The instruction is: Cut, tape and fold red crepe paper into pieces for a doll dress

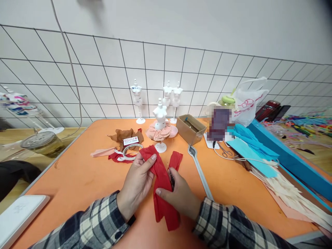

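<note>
the person's left hand is pinching the upper end of a red crepe-like strip, its thumb pressing on the face and its fingers curling behind. the right hand is gripping a small dark tool with a pointed tip, mostly hidden by the fingers, and its thumb is lying across the strip's lower part. the strip is stretching between both grips over the orange surface, its long axis slanting from upper left to lower right; the left grip is sitting nearer the far end, the right nearer the loose near end, with the tool's tip pointing away from the person beside the right edge. another red length is showing past the right hand; from here i'm not managing to tell whether it's joined. straight beyond, a white miniature dress form is wearing a peach ruffled skirt.
</note>
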Action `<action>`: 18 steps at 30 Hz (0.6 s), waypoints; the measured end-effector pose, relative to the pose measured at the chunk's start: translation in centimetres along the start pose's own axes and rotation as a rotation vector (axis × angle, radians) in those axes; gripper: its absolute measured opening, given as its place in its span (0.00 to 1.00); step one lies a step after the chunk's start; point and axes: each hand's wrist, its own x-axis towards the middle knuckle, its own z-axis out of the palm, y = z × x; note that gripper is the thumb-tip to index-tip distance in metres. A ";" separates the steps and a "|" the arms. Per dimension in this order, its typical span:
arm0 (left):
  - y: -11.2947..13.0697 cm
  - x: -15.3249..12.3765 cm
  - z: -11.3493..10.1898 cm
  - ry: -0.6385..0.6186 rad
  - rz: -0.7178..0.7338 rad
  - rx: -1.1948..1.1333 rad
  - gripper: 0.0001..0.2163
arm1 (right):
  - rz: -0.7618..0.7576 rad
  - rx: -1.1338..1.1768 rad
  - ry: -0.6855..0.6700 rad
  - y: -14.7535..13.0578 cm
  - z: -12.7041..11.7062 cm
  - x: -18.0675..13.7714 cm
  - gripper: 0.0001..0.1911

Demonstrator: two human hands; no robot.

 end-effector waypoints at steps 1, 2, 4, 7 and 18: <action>0.0 0.1 -0.2 0.010 -0.005 -0.005 0.16 | 0.009 -0.038 -0.042 -0.2 -0.4 -0.1 0.14; -0.1 0.2 -0.4 0.017 -0.009 -0.002 0.16 | 0.018 -0.064 -0.086 -0.5 -0.9 -0.2 0.12; -0.4 0.6 -1.2 0.020 -0.018 0.017 0.16 | 0.041 -0.115 -0.150 -1.2 -2.3 -0.6 0.10; -1.2 1.0 -2.4 -0.056 -0.026 0.117 0.15 | 0.046 -0.184 -0.184 -2.2 -5.3 -1.9 0.07; -3.7 1.1 -3.6 -0.882 0.345 1.527 0.23 | 0.386 -1.247 0.869 1.5 -28.9 -6.3 0.13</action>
